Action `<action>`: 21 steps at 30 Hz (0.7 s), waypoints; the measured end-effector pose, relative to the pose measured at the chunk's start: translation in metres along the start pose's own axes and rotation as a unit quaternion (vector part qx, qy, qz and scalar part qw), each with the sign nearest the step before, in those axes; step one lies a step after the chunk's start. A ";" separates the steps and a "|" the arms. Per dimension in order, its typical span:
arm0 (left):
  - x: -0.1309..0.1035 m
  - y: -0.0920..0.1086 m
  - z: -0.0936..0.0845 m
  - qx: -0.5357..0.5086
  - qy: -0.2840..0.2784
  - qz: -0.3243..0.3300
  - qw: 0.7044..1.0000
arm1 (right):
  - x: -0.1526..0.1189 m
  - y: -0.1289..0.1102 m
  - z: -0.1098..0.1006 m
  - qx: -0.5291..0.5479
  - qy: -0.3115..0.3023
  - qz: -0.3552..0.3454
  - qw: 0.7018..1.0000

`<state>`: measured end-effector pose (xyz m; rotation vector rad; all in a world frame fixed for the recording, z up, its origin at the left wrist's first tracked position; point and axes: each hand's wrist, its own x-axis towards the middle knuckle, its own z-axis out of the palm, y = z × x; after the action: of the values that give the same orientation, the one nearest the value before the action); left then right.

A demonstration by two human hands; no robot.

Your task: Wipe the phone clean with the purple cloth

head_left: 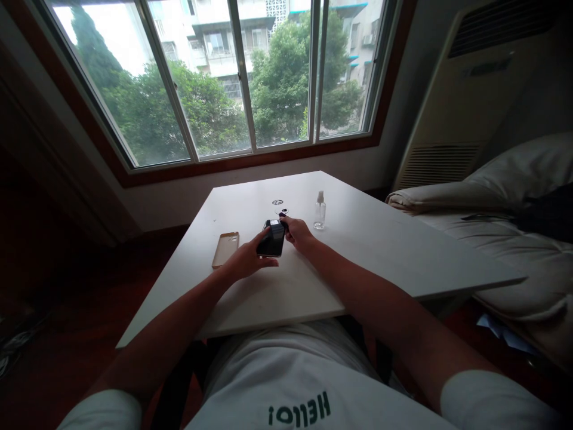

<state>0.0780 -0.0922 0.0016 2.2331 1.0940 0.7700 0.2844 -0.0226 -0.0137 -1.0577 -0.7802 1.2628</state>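
A dark smartphone is held above the white table, tilted, with a pale reflection near its top edge. My left hand grips it from the left side, thumb along the edge and fingers beneath. At the phone's upper right corner, my right hand is closed around a small dark object, whose kind I cannot make out. On the table left of my left hand lies a tan phone case with camera cutouts. A clear spray bottle stands upright beyond my right hand.
Past the phone, a small round dark-and-clear item lies on the white table. Another small round item is partly hidden by my right hand. A window is behind the table; a pale couch stands to the right.
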 end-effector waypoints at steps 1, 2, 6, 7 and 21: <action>0.000 -0.001 0.000 0.015 -0.004 -0.003 1.000 | 0.000 0.000 0.000 -0.003 -0.001 -0.001 1.000; 0.000 -0.001 -0.001 0.025 -0.007 -0.005 1.000 | 0.000 0.001 0.000 -0.006 -0.001 -0.003 1.000; 0.000 -0.001 -0.001 0.043 -0.011 -0.006 0.999 | 0.001 0.002 0.000 -0.014 -0.001 -0.006 1.000; 0.000 -0.001 -0.002 0.046 -0.010 -0.006 0.999 | 0.001 0.003 0.000 -0.016 -0.001 -0.006 1.000; 0.000 0.002 -0.004 0.066 -0.011 0.001 0.998 | 0.001 0.003 0.000 -0.037 0.002 -0.003 0.999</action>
<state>0.0762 -0.0927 0.0055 2.3463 1.1634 0.6891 0.2840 -0.0218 -0.0163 -1.1169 -0.8321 1.2342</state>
